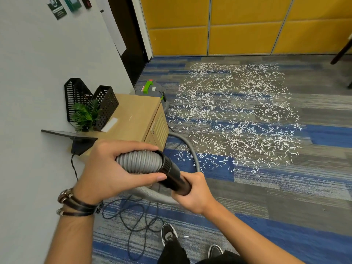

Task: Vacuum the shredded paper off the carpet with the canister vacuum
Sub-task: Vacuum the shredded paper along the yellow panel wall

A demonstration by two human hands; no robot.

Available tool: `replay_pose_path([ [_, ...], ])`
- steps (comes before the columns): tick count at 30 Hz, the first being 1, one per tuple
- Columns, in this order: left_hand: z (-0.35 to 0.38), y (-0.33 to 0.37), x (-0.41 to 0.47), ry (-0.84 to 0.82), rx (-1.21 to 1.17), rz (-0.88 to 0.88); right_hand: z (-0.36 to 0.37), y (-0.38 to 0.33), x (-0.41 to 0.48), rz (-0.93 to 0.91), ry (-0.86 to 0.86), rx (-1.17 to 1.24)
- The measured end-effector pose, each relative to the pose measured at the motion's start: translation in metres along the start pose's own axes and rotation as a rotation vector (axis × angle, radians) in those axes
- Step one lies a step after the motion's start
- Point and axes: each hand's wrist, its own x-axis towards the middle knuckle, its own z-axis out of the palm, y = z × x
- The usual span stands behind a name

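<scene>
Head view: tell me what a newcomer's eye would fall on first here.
The white shredded paper scattered widely over the blue and grey carpet at centre right grabs the eye first. Next, in the foreground, the left hand grips the grey ribbed hose while the right hand grips its black tube end. The canister vacuum with its green handle sits behind the wooden cabinet at left.

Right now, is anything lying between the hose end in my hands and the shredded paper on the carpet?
Nothing visible blocks it. Bare carpet lies between the black hose end and the shredded paper. Only the grey hose loops along the paper's near-left edge, beside the cabinet.
</scene>
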Motion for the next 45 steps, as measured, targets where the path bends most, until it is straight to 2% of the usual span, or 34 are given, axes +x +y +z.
replay_pose_path([
  [4,-0.017,-0.029,0.011,-0.002,0.021,0.018,0.026,0.012,0.035,0.02,0.023,-0.016],
  [9,-0.024,-0.079,0.024,-0.112,0.051,-0.019,0.061,0.033,0.076,0.048,0.04,0.013],
  [17,-0.062,-0.128,0.031,-0.186,-0.042,0.02,0.1,0.033,0.095,0.041,0.042,0.033],
  [23,-0.084,-0.148,0.037,-0.057,-0.067,0.039,0.107,0.03,0.126,0.045,0.074,-0.076],
  [30,-0.075,-0.165,0.048,-0.159,-0.099,-0.01,0.107,0.039,0.136,0.058,0.041,-0.071],
  [34,-0.076,-0.166,0.06,-0.116,-0.153,-0.009,0.095,0.042,0.141,0.058,0.036,-0.079],
  [39,-0.081,-0.169,0.084,-0.044,-0.069,0.037,0.082,0.045,0.174,0.024,0.055,-0.133],
  [45,-0.063,-0.179,0.115,-0.146,-0.04,-0.024,0.074,0.063,0.197,0.059,0.051,-0.083],
])
